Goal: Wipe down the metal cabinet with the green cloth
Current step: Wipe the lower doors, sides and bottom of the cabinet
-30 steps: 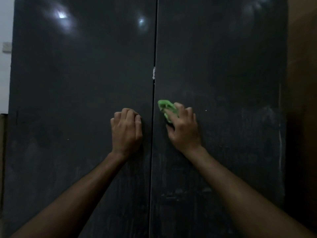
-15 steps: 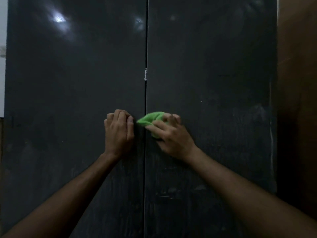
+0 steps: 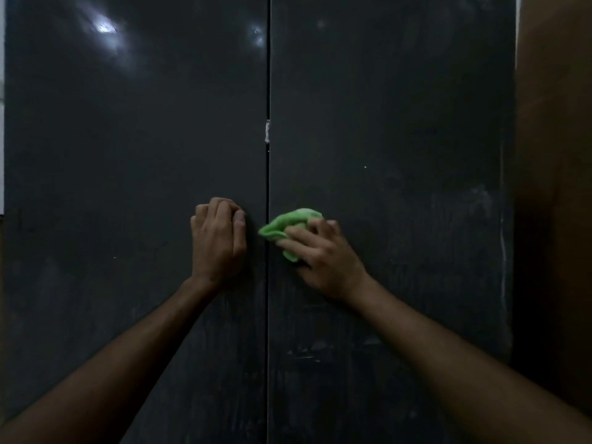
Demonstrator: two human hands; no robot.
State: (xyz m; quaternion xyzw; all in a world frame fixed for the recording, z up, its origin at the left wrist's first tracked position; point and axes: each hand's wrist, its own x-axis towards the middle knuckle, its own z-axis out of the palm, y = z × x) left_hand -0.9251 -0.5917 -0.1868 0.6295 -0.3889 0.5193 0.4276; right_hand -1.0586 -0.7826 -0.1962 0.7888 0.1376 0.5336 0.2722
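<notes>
A tall dark grey metal cabinet (image 3: 400, 123) with two closed doors fills the head view; a vertical seam (image 3: 267, 75) runs down its middle. My right hand (image 3: 323, 257) presses a bunched green cloth (image 3: 285, 227) flat against the right door, just right of the seam. The cloth sticks out past my fingers toward the seam. My left hand (image 3: 219, 240) rests on the left door beside the seam, fingers curled into a loose fist, holding nothing.
A small white mark (image 3: 267, 131) sits on the seam above my hands. Pale smears streak the lower right door (image 3: 464, 219). A brown surface (image 3: 557, 187) borders the cabinet on the right, and a pale wall strip (image 3: 2, 123) shows at the far left.
My right hand slid the cloth down and left toward the seam, then shifted slightly right again. My left hand stayed in place on the left door.
</notes>
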